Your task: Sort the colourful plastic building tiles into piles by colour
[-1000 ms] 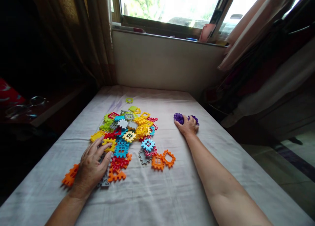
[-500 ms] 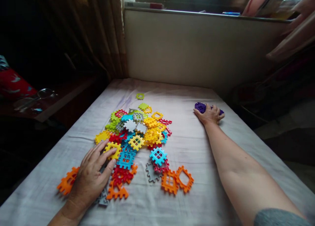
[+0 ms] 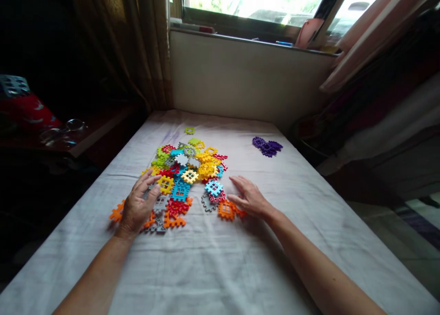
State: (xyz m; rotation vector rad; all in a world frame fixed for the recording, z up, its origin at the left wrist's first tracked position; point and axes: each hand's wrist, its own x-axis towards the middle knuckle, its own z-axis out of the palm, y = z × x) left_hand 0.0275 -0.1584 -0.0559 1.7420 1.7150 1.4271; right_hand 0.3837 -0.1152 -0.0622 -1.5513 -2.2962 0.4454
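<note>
A heap of flat plastic interlocking tiles with notched edges spreads over the cloth, among them a yellow tile [image 3: 166, 185], a blue tile [image 3: 179, 191], a pale yellow tile [image 3: 189, 176] and a grey tile [image 3: 161, 203]. At the heap's left side rests my left hand [image 3: 137, 205], open, its fingers near the yellow tile; it covers part of an orange tile [image 3: 117, 211]. My right hand [image 3: 250, 197] is open, just right of a light blue tile [image 3: 214, 187] and partly over the orange window tile [image 3: 226, 210]. Apart at the far right lies a purple tile pile [image 3: 267, 146].
Pale cloth [image 3: 206, 269] covers the surface. One lime green tile [image 3: 189, 130] lies by itself towards the back. To the left, a side table [image 3: 92, 136] carries eyeglasses [image 3: 65, 129] and a red bag [image 3: 29, 109]. A wall [image 3: 223, 77] and window stand behind.
My right hand has left the purple tiles and come back towards the heap, with its fingers now spread. My left hand stays by the heap. The view has shifted, showing more window.
</note>
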